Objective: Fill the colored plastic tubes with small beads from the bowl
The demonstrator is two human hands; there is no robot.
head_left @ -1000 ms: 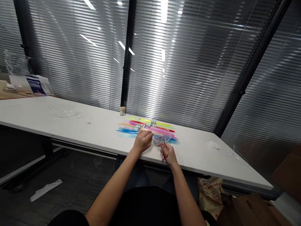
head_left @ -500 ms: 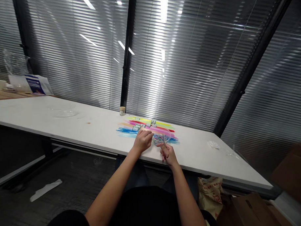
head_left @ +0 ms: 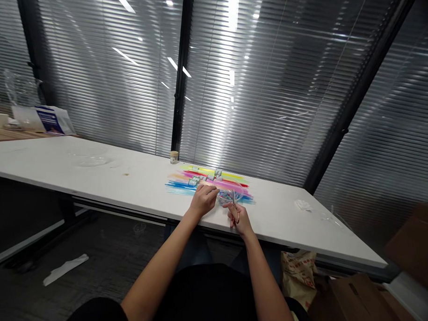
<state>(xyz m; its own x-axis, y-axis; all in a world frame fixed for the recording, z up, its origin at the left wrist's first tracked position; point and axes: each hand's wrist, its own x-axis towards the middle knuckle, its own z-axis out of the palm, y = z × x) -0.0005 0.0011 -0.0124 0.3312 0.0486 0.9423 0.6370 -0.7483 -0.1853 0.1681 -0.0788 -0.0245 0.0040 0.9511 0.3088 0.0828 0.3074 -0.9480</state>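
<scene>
My right hand [head_left: 239,218] is closed around a pair of scissors [head_left: 233,197], its fingers through the handles and the blades pointing away from me. My left hand [head_left: 204,199] is pinched closed at the left side of a clear bowl [head_left: 240,187]; whatever lies between its fingertips is too small to make out. Small coloured pieces [head_left: 225,195] lie in the bowl, just beyond the scissors. Beneath and behind the bowl, long thin strips [head_left: 181,185] in blue, pink, red, orange and yellow spread across the table. Several small printed labels or packets [head_left: 193,181] rest on them.
The white table [head_left: 138,196] runs along blinds. A small lidded jar [head_left: 174,157] stands at its back edge, clear plastic dishes [head_left: 93,160] lie left, and a crumpled tissue [head_left: 303,205] lies right. Below right are a paper bag [head_left: 298,277] and cardboard boxes [head_left: 359,298].
</scene>
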